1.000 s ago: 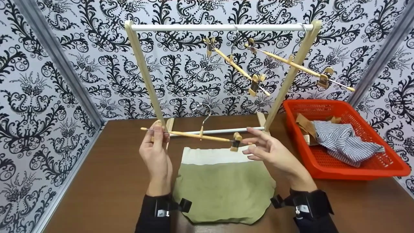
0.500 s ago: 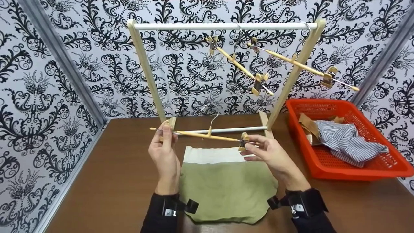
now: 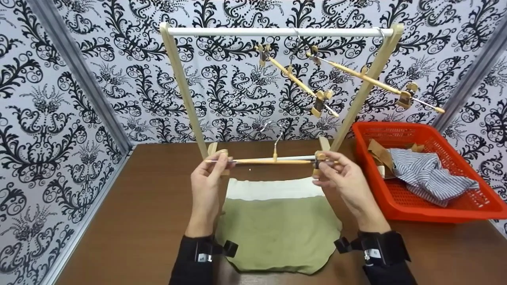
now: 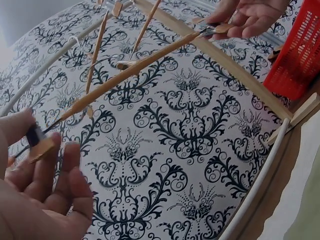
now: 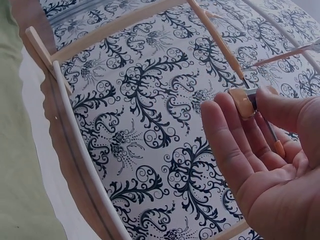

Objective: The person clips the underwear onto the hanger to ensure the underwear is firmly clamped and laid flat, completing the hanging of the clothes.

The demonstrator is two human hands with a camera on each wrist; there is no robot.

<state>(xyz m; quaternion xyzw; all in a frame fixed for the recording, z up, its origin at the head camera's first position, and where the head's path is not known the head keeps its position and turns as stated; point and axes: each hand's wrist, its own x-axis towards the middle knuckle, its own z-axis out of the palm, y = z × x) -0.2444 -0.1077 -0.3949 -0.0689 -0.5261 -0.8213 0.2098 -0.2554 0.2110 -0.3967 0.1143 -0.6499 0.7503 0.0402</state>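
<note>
A wooden clip hanger point(image 3: 257, 161) with a metal hook is held level above the table, between both hands. My left hand point(image 3: 208, 184) pinches the clip at its left end; in the left wrist view that clip point(image 4: 41, 149) sits between thumb and fingers. At the other end my right hand point(image 3: 346, 180) pinches the right clip point(image 5: 243, 102) between thumb and fingertips. Below the hanger a green cloth piece point(image 3: 279, 231) with a white top band point(image 3: 273, 190) lies flat on the brown table point(image 3: 130, 221). Nothing is gripped in the clips.
Behind the hands stands a wooden rack with a white top rail point(image 3: 237, 31). Two more clip hangers hang from it, one point(image 3: 299, 82) near the middle and another point(image 3: 368, 79) at the right. A red basket point(image 3: 431, 215) at right holds striped cloth point(image 3: 427, 170) and brown pieces.
My right hand has closed on the hanger's right clip, which it only neared before. Both hands and the hanger have shifted right in the view, and the hanger has come level.
</note>
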